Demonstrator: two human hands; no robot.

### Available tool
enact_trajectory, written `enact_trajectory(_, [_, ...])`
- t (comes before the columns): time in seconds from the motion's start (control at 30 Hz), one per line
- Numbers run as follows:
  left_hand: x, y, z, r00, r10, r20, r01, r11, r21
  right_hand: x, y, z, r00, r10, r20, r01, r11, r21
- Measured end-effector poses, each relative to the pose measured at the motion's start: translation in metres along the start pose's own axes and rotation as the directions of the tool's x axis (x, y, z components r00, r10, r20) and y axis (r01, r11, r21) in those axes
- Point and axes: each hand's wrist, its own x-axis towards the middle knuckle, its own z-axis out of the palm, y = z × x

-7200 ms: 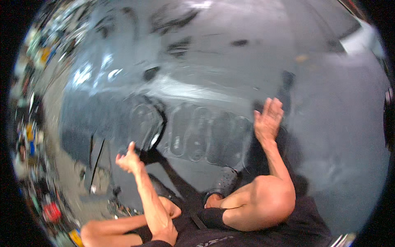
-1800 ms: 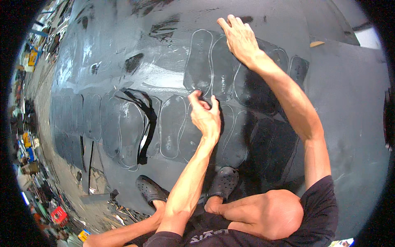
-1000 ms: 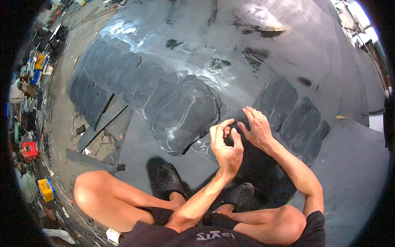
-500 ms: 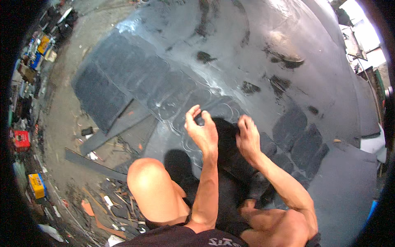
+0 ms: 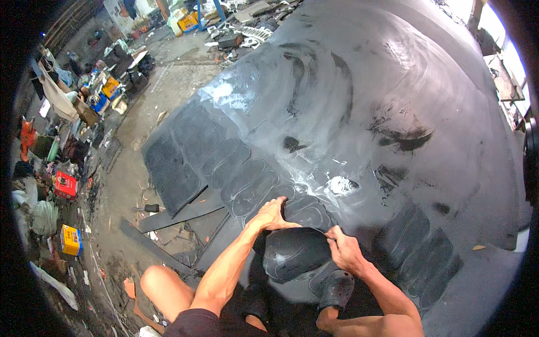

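A large dark rubber sheet (image 5: 382, 101) covers the floor, with several sole-shaped outlines (image 5: 247, 180) marked in rows on it. I crouch at its near edge. A sole-shaped rubber piece (image 5: 295, 255) bulges up from the sheet between my hands. My left hand (image 5: 274, 214) grips its upper left edge. My right hand (image 5: 345, 253) pinches its right edge, fingers closed. Whether the right hand also holds a blade is not clear. My black shoes (image 5: 337, 289) stand just below the piece.
Cut rubber strips and offcuts (image 5: 168, 216) lie on the concrete floor to the left. Further left is clutter: a red box (image 5: 66, 184), a yellow box (image 5: 72, 238), bags and tools. More sole outlines (image 5: 426, 258) sit at the right. My bare left knee (image 5: 160, 281) is low left.
My view has swung right and down. My hands have shifted down the sheet, and the sole-shaped piece now lifts up between them instead of lying flat.
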Motion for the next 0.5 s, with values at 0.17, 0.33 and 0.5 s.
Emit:
enact_trajectory(0.17, [0.003, -0.067, 0.002, 0.993, -0.088, 0.072, 0.096, 0.990, -0.106, 0.055, -0.008, 0.010, 0.970, -0.220, 0.104, 0.231, 0.968, -0.098])
enact_trajectory(0.33, [-0.036, -0.062, 0.005, 0.956, -0.263, -0.133, 0.218, 0.935, -0.279, 0.065, 0.002, 0.005, 0.957, -0.277, 0.092, 0.270, 0.960, 0.080])
enact_trajectory(0.5, [-0.072, -0.104, -0.040, 0.806, -0.415, -0.423, 0.307, 0.903, -0.301, 0.043, -0.047, 0.018, 0.707, -0.696, 0.124, 0.702, 0.712, -0.003])
